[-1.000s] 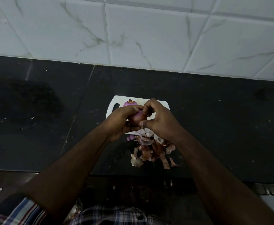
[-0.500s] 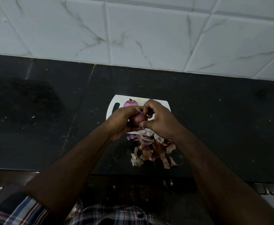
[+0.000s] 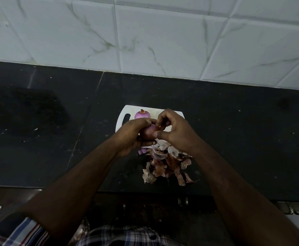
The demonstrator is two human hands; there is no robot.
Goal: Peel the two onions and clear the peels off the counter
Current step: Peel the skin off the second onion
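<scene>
Right now both hands meet above the near edge of a white cutting board (image 3: 127, 110) that lies on the black worktop (image 3: 233, 130). Curled round a reddish, partly peeled onion (image 3: 147, 132), the left hand (image 3: 131, 135) cups it from the left and from below, with the thumb on top and the fingers wrapped underneath. From the other side the right hand (image 3: 177, 132) comes in with bent fingers: its thumb tip rests on the onion's right flank, and the forefinger is hooked down at the top of the onion, close to the left thumb; whether a strip of skin sits between them cannot be told. Just beyond the left fingers, on the board, sits a second onion (image 3: 142, 114), purple and smooth, with a small brown stub on top, apart from both hands. Under and nearer than the fingers lies a heap of onion peels (image 3: 166, 166), brown, white and purple, spread over the worktop from the board's near edge toward the person. Past the board rises a wall of white marbled tiles (image 3: 162, 36)
</scene>
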